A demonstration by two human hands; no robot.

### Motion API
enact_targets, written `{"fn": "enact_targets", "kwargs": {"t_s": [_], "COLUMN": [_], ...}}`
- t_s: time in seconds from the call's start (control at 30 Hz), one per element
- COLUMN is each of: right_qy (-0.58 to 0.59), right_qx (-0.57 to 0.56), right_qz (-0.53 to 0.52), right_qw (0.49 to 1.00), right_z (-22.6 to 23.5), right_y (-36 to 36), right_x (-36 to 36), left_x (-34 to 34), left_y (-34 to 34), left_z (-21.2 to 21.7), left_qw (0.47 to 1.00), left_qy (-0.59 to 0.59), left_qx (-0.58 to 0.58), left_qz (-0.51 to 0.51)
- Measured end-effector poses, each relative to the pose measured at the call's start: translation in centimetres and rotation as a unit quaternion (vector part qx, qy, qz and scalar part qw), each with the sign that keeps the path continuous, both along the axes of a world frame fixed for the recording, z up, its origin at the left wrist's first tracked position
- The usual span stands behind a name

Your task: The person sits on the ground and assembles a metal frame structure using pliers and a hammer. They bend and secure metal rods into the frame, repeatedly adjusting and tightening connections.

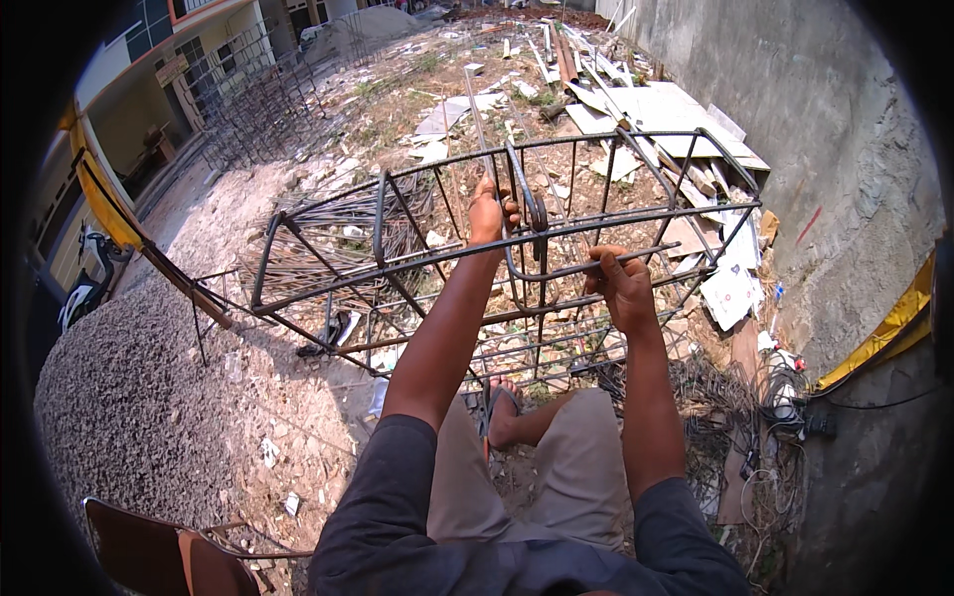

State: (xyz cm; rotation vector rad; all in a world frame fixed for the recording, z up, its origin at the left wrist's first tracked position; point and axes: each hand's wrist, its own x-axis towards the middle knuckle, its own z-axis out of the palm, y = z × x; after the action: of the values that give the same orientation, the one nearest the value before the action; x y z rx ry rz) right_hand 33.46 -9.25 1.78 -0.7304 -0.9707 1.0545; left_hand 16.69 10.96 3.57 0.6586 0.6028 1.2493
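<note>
Outdoor constr. site, by day: gravel heap (139,397) at L, loose rebar pile (343,230) on rubble-strewn dirt (283,437), rebar cage (581,225) up front, scrap boards (656,107) by a tall rough cement wall (815,109) at R. More rebar frames (253,111) stand upper L, near a bldg. (164,74) w/ windows. Far end's small in view; grey mound (370,32) there is prob. sand.

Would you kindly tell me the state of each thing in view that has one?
Left hand, closed around a long thin rod
Right hand, fingers closed on a steel bar
Rebar cage, bare and open-sided
Loose rods, lying heaped together
Gravel, piled up
Motorbike, parked upright
White panels, lying jumbled
</note>
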Motion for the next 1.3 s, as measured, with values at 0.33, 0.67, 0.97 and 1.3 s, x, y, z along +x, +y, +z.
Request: {"fn": "enact_targets", "kwargs": {"t_s": [0.33,0.67,0.97,1.3], "right_qy": [0.018,-0.052,-0.049,-0.099], "right_qx": [0.006,0.001,-0.019,0.023], "right_qz": [0.006,-0.038,-0.127,-0.021], "right_qw": [1.0,0.998,0.99,0.995], "right_z": [0.0,-0.3,-1.0,-1.8], "right_y": [0.3,0.1,0.7,1.0], "right_x": [-0.4,-0.5,-5.1,-7.3], "left_x": [-0.4,-0.2,0.4,0.5], "left_y": [1.5,1.6,2.5,1.7], "left_z": [-0.9,-1.2,-1.8,-0.5], "left_qw": [1.0,0.998,0.999,1.0], "left_qy": [0.002,0.047,0.002,-0.001], "left_qx": [0.002,0.03,0.018,-0.001], "left_qz": [-0.002,0.012,0.034,0.031]}}
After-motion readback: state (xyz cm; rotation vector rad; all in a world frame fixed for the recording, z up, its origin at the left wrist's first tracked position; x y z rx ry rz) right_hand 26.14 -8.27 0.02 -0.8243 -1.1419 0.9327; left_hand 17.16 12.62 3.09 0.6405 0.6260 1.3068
